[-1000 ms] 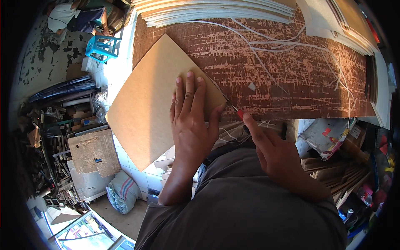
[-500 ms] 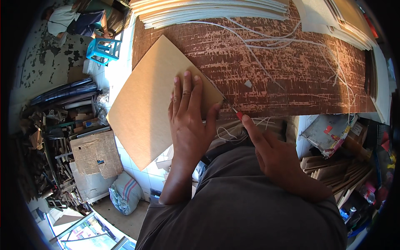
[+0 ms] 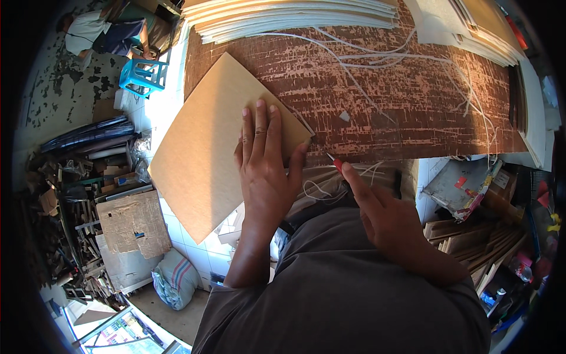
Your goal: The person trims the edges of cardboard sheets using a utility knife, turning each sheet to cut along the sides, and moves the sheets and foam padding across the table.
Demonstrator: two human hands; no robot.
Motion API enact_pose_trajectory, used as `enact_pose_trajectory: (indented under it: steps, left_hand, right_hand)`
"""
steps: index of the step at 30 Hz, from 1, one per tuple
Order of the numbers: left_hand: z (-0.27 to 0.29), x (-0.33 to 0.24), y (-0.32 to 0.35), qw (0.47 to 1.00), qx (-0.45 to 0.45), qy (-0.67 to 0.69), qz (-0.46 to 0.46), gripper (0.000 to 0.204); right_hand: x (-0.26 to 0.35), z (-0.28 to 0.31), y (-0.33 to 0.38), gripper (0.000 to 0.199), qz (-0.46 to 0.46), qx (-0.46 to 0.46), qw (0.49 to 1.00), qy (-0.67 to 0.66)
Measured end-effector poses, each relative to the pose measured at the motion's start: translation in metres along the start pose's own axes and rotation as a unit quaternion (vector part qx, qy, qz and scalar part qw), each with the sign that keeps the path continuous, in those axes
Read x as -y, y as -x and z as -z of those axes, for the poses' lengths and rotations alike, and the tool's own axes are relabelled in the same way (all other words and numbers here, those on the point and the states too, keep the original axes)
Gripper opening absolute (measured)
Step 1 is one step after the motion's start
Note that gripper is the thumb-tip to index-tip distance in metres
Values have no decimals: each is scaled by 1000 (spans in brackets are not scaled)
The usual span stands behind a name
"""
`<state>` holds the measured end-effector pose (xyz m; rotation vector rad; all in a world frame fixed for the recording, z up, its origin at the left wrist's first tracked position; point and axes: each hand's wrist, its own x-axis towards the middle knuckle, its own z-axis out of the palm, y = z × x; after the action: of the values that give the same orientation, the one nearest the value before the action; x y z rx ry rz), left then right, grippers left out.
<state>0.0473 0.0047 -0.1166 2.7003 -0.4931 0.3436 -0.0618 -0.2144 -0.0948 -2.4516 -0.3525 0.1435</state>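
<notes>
My left hand [image 3: 263, 159] lies flat with its fingers stretched out, pressing on a tan square board [image 3: 203, 135]. The board sits turned like a diamond, and its near and left parts hang past the table's edge. A thin pale strip [image 3: 302, 121] shows along its right edge, close to the right corner. Closed round a red-handled craft knife [image 3: 336, 163], my right hand [image 3: 386, 218] is just right of that corner. The knife's pointed blade is bare and stands apart from the board. The lower part of its handle is hidden in my fingers.
The worn brown table [image 3: 283, 65] carries stacked boards [image 3: 289, 15] at the back and more boards [image 3: 489, 35] at the right. White offcut strips [image 3: 407, 58] are strewn across it. A person [image 3: 97, 32] is by a blue stool [image 3: 142, 76], and scrap wood [image 3: 65, 230] fills the left side.
The knife tip has come away from the board's right corner, leaving a small gap. My left hand still presses on the board, while the whole view has shifted slightly.
</notes>
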Motion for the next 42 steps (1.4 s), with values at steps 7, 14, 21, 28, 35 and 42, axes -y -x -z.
enact_pose_trajectory:
  steps: [7,14,21,28,35,42]
  left_hand:
    - [10,9,2,1000,12,10,7,69]
    - [15,12,7,999,19,27,1,69]
    - [14,12,10,1000,16,25,-6,68]
    - [12,14,9,1000,9,16,-11,67]
    - [14,11,8,1000,5,13,-15,67]
    - [12,10,10,1000,6,21,-1,67]
  right_hand:
    - [-11,21,-12,66,-40,-100,987,-121]
    - [-10,22,-42,58,17,-84,985,-148]
    - [-20,19,-55,53,29,-112,987,-111]
    - [-22,27,-51,49,53,-134,977,-157]
    - [-19,17,-76,54,45,-170,981,-87]
    - [-21,4,-84,56,37,-194,980,-33]
